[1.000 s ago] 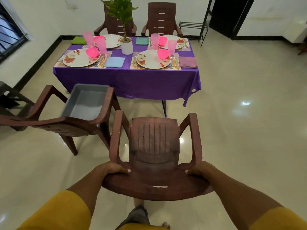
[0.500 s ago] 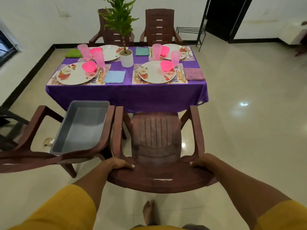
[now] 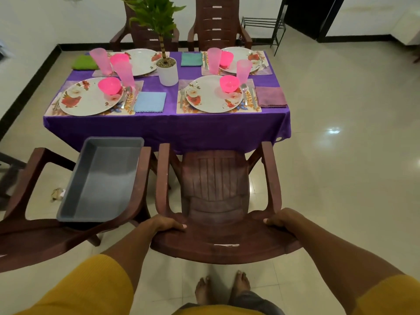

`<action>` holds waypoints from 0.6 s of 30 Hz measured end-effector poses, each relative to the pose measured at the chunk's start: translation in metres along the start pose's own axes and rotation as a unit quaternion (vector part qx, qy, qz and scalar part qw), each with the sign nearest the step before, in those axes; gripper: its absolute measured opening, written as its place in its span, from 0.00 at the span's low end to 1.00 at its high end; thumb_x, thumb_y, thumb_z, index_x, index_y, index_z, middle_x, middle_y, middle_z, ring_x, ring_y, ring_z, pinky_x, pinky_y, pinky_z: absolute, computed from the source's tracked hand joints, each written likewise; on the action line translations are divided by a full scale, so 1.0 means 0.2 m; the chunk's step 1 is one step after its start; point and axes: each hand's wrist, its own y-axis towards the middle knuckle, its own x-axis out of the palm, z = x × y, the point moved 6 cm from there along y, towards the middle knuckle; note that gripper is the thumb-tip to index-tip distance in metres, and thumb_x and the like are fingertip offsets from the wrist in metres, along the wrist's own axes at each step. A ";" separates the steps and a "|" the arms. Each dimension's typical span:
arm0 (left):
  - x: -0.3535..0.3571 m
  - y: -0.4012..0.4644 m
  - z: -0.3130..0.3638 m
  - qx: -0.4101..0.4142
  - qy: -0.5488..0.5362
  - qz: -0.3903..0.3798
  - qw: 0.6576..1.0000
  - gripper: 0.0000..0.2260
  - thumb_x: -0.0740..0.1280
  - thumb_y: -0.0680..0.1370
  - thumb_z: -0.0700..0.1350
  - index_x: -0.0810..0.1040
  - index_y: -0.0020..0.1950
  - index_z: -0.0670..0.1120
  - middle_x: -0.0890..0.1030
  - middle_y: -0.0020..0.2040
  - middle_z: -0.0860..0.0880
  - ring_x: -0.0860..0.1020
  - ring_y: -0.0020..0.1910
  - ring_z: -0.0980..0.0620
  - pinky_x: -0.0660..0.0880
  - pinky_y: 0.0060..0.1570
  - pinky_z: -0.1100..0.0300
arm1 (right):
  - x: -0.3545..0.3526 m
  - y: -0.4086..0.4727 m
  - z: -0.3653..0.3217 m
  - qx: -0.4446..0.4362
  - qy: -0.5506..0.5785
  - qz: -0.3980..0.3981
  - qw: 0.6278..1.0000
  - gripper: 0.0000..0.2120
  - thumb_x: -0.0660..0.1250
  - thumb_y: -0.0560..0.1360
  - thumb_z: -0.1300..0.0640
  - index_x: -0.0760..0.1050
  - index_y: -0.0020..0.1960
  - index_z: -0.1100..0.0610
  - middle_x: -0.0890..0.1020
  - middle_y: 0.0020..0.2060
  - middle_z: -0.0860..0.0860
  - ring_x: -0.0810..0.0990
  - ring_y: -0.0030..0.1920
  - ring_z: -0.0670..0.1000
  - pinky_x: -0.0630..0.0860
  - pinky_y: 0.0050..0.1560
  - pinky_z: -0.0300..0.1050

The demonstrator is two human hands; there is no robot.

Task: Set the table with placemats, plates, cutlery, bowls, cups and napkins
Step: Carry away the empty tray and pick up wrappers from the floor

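Observation:
A brown plastic chair (image 3: 216, 185) stands right in front of me, its front under the edge of the purple-clothed table (image 3: 168, 130). My left hand (image 3: 167, 225) grips the left end of its backrest top and my right hand (image 3: 281, 220) grips the right end. On the table lie several floral placemats, each with a white flowered plate (image 3: 213, 97), a pink bowl (image 3: 229, 84), a pink cup (image 3: 243, 71), cutlery (image 3: 244, 89) and a folded napkin (image 3: 270, 97).
A second brown chair (image 3: 68, 233) stands at my left with a grey plastic tub (image 3: 102, 178) on its seat. A potted plant (image 3: 167, 69) sits mid-table. Two more chairs stand behind the table. A metal rack (image 3: 263, 26) is at the back right. My bare feet (image 3: 222, 286) are behind the chair.
The chair in my hands has slid forward up to the table, and I have stepped closer. Both hands keep the same hold on the backrest.

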 end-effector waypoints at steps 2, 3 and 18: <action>0.01 0.03 0.00 -0.012 -0.002 -0.007 1.000 0.36 0.85 0.66 0.50 0.78 0.70 0.39 0.81 0.64 0.42 0.81 0.54 0.44 0.77 0.58 0.53 | 0.00 0.03 0.01 0.008 -0.007 -0.005 1.000 0.32 0.73 0.76 0.38 0.74 0.69 0.61 0.80 0.61 0.56 0.81 0.61 0.59 0.77 0.64 0.53; 0.01 0.03 0.01 -0.015 0.003 -0.012 1.000 0.35 0.85 0.66 0.50 0.78 0.69 0.40 0.82 0.63 0.42 0.81 0.54 0.44 0.77 0.57 0.53 | -0.01 0.05 0.00 0.009 -0.012 -0.005 1.000 0.32 0.73 0.76 0.38 0.74 0.69 0.60 0.80 0.60 0.56 0.81 0.61 0.59 0.77 0.65 0.53; 0.31 -0.38 0.31 0.232 0.382 -0.100 0.889 0.46 0.60 0.65 0.85 0.69 0.77 0.61 0.75 0.73 0.57 0.75 0.69 0.53 0.73 0.70 0.48 | 0.09 -0.33 -0.27 -0.340 -0.190 -0.084 0.917 0.31 0.62 0.77 0.28 0.73 0.72 0.45 0.78 0.66 0.47 0.78 0.64 0.51 0.74 0.65 0.47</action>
